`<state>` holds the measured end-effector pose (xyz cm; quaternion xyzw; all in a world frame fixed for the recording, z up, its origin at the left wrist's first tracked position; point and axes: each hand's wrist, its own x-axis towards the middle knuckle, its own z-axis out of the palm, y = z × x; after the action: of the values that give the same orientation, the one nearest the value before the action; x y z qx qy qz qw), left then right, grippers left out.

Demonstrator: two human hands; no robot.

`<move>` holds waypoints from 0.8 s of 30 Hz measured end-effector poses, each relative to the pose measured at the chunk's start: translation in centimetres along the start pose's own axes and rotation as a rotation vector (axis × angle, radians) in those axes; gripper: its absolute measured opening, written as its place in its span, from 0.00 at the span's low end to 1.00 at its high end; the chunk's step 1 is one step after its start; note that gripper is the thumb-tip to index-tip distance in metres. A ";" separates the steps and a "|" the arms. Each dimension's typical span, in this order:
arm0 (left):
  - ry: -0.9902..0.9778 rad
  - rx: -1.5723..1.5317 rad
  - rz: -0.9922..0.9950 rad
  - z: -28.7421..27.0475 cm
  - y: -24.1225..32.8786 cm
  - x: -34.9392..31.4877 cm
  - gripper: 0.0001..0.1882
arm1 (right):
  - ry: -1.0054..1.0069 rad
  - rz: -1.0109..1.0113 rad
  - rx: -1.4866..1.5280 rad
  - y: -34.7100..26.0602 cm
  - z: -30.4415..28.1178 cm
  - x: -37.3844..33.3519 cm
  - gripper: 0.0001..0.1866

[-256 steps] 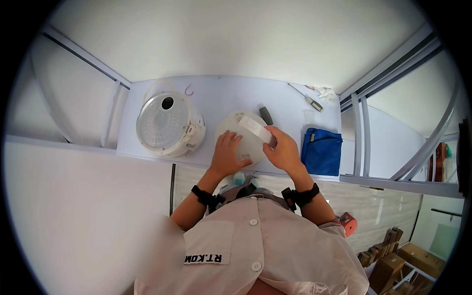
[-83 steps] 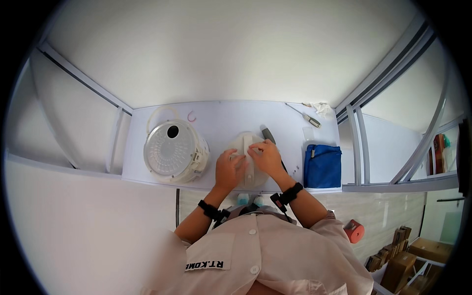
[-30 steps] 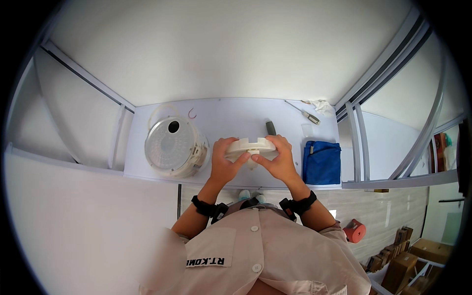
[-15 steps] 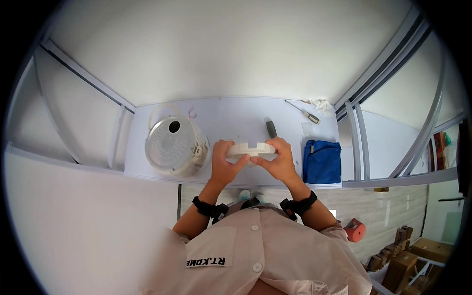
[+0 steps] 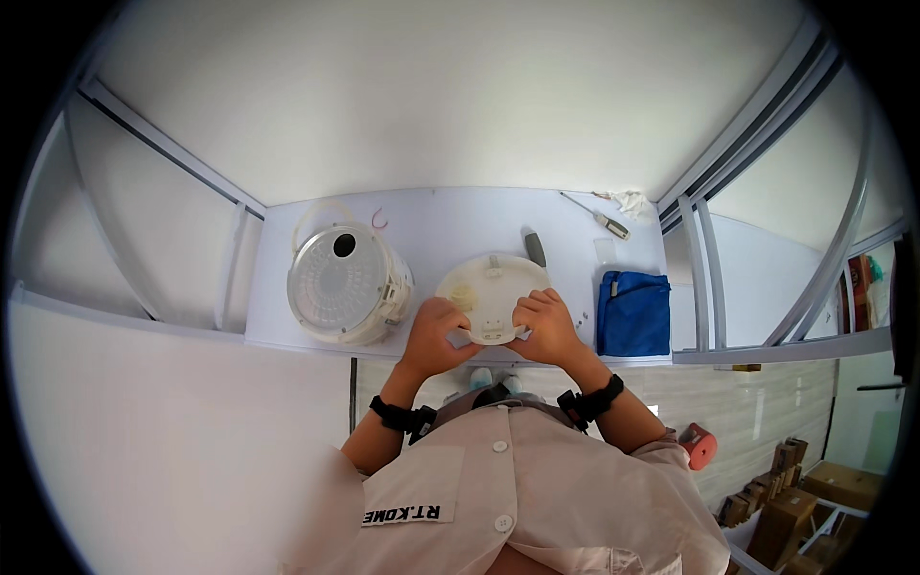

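My left hand [image 5: 439,333] and my right hand [image 5: 548,328] grip the near edge of a round, off-white plastic cover [image 5: 494,287] on either side. It is tilted, its broad face showing a yellowish stain at the left and small molded fittings near the top and bottom. Both hands have their fingers curled in at the rim. To their left stands a round, white appliance body [image 5: 331,283], with a silvery perforated metal plate facing up and a dark round hole in it. Just beyond the cover lies a grey handle [image 5: 534,249], its other end hidden.
On the white table [image 5: 450,216], a screwdriver [image 5: 613,227] lies at the far right by a crumpled white bit [image 5: 631,202]. A blue zip pouch [image 5: 632,314] sits at the right edge. A curved pink wire [image 5: 379,218] is beyond the appliance. Cardboard boxes [image 5: 781,527] stand lower right.
The cover has turned from edge-on to showing its broad face. Both hands have shifted from its sides to its near edge, fingers now curled in.
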<state>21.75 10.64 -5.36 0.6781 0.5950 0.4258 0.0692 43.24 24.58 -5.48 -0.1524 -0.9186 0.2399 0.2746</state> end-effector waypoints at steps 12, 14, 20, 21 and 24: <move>-0.308 0.127 -0.095 3.1 -2.3 -2.9 0.08 | -0.200 -0.063 -0.194 3.0 2.8 -2.9 0.10; -0.318 0.160 -0.102 3.4 -2.2 -3.0 0.08 | -0.235 -0.023 -0.172 2.7 2.7 -3.2 0.11; -0.361 0.222 -0.058 2.9 -1.7 -2.4 0.12 | -0.211 0.137 0.175 1.9 -0.7 -1.9 0.04; -0.375 0.212 -0.051 2.3 -1.2 -1.9 0.13 | -0.175 0.217 0.277 2.6 -0.9 -2.0 0.02; -0.399 0.117 -0.067 1.5 -0.8 -0.8 0.16 | 0.060 0.432 0.349 4.8 -0.3 -2.9 0.04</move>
<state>22.21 10.77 -7.13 0.7318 0.6153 0.2452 0.1606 46.43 27.53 -9.06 -0.3020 -0.8012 0.4427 0.2664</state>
